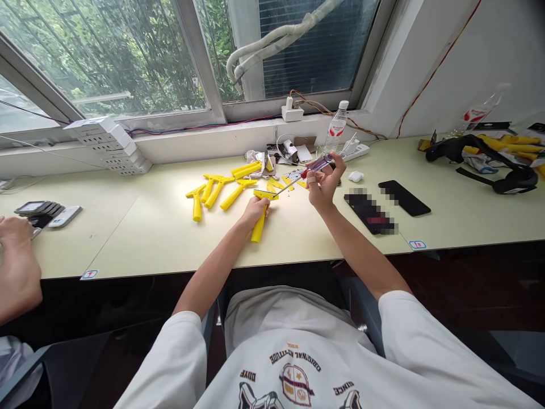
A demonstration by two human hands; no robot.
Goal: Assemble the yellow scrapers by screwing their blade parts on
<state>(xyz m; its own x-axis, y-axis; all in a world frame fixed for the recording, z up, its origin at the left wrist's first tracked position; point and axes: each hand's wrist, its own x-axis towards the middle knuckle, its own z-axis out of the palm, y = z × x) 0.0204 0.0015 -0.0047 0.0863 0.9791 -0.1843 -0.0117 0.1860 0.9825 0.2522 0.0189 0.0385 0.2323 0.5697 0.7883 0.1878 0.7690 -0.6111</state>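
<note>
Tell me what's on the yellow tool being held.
A screwdriver has its tip at the head of the tool; the left hand covers part of its handle, hiding that surface.

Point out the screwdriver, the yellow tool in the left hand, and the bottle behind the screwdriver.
Screwdriver (315, 165): head view, on its handle.
Yellow tool (258, 230): head view, on the lower end of its handle.
Bottle (336, 128): head view, on its label.

Looks like a small assembly workshop: a long bench (162, 241) with labels (418, 245) along its edge, yellow parts (214, 192), a screwdriver (317, 163), a co-worker's arm (19, 272) alongside.
</note>
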